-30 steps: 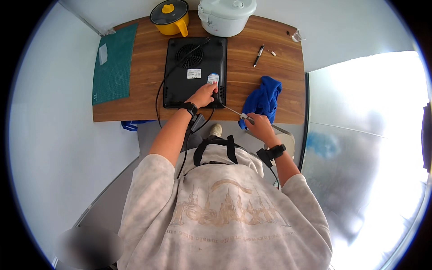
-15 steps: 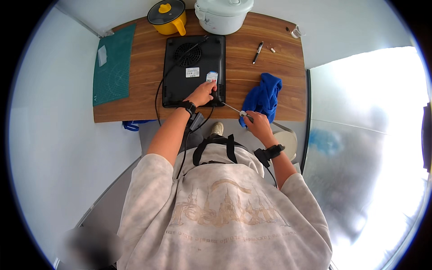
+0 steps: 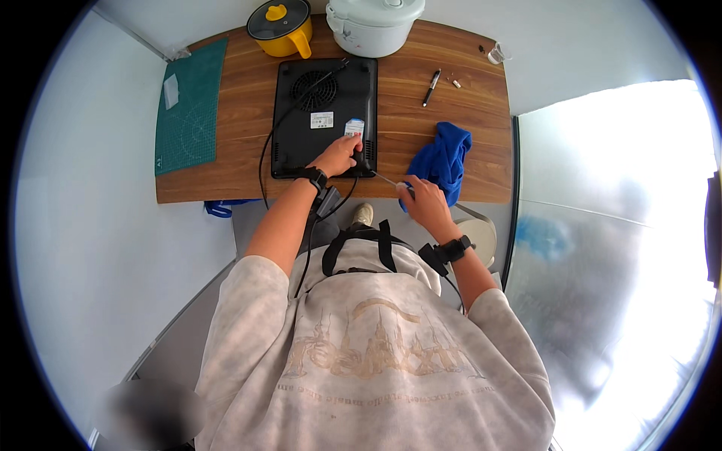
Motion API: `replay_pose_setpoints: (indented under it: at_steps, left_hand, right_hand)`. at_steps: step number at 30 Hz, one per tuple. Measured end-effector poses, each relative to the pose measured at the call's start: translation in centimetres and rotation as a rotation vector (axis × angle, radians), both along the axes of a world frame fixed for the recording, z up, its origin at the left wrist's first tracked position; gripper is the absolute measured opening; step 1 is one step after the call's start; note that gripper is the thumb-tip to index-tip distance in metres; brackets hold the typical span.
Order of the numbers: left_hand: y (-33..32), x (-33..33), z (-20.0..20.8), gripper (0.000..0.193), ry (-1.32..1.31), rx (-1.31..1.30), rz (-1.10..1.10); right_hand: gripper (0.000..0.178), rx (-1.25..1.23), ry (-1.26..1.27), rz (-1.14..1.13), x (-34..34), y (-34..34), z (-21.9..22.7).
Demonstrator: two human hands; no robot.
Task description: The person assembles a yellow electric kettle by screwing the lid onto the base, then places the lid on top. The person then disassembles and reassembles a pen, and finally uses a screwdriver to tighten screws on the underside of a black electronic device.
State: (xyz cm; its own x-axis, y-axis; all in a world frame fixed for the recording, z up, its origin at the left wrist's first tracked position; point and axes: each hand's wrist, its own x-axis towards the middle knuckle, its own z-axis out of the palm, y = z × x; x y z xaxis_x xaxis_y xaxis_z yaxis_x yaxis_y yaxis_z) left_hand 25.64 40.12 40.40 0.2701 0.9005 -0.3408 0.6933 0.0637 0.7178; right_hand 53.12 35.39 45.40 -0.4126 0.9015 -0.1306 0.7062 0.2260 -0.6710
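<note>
A black induction cooker point(image 3: 301, 143) lies bottom up on the table, its round fan grille and labels facing me. My left hand point(image 3: 337, 155) rests on its underside near the right front, fingers reaching toward the white-and-blue label point(image 3: 353, 129); it grips nothing that I can see. My right hand point(image 3: 427, 204) is closed round the handle of a screwdriver point(image 3: 384, 179), just past the table's front edge. The shaft points left, and its tip meets the cooker's front right corner. A power cord point(image 3: 288, 113) runs over the cooker's underside.
A blue cloth point(image 3: 445, 154) lies beside my right hand. Farther back are a pen point(image 3: 431, 88), a small glass point(image 3: 497, 53), a yellow pot point(image 3: 280, 37) and a white lidded pot point(image 3: 374, 30). The green cutting mat point(image 3: 192, 120) covers the table's left end.
My right hand has shifted its grip on the screwdriver, its fingers rising and spreading a little round the handle. The left hand and the cooker stay put.
</note>
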Motion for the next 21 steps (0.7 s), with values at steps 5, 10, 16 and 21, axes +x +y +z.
replay_pose_setpoints:
  at_steps: [5, 10, 16, 21]
  left_hand:
    - [0.0, -0.1, -0.3, 0.036, -0.011, 0.023, -0.005]
    - [-0.2, -0.5, -0.8, 0.036, -0.021, 0.024, 0.002]
    - [-0.3, -0.8, -0.5, 0.036, -0.025, 0.022, -0.001]
    - [-0.6, -1.7, -1.1, 0.036, -0.062, 0.067, 0.000]
  right_hand:
    - [0.023, -0.004, -0.079, 0.054, -0.8, 0.9, 0.3]
    - [0.019, 0.103, -0.159, 0.083, -1.3, 1.6, -0.2]
    - [0.012, 0.288, -0.295, 0.210, -2.4, 2.6, -0.1]
    - [0.003, 0.512, -0.441, 0.455, -5.2, 4.4, 3.2]
